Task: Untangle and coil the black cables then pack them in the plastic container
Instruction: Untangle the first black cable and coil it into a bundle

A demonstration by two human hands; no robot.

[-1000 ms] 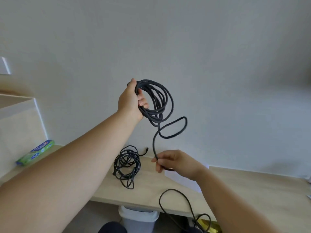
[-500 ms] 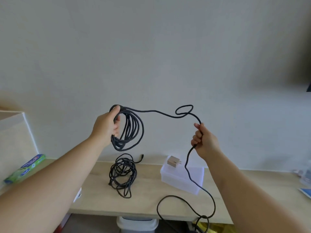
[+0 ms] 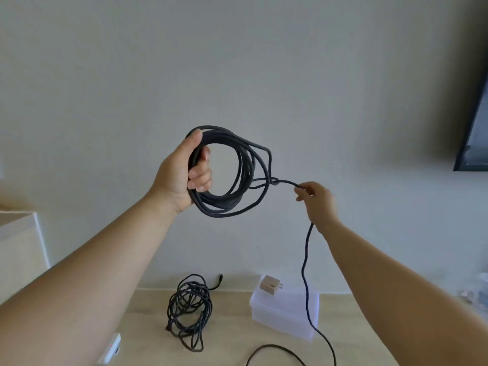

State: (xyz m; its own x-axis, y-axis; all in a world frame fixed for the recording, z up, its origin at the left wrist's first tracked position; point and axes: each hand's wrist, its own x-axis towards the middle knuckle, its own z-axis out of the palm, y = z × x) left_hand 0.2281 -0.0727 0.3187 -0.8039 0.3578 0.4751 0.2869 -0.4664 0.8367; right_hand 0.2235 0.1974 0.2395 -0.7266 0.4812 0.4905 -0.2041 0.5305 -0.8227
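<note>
The left hand (image 3: 184, 173) is clenched round the nine o'clock side of a round coil of thick black braided cable (image 3: 221, 206), thumb over the top and fingertips curling back through the ring. At the coil's three o'clock the cable twists into a small kink. Just past it the right hand (image 3: 318, 203) pinches the strand between thumb and fingers, and its path through that palm is hidden. A loose tail (image 3: 305, 273) drops towards six o'clock, crosses a translucent rectangular plastic container (image 3: 280, 315) and runs off the bottom edge. A small beige plug adapter (image 3: 270, 283) sits on top of the container. At the container's nine o'clock a tangled bundle of thinner black cable (image 3: 190, 310) lies on the pale wooden table (image 3: 232, 336). The left forearm half covers a white object (image 3: 112, 348) at seven o'clock.
</note>
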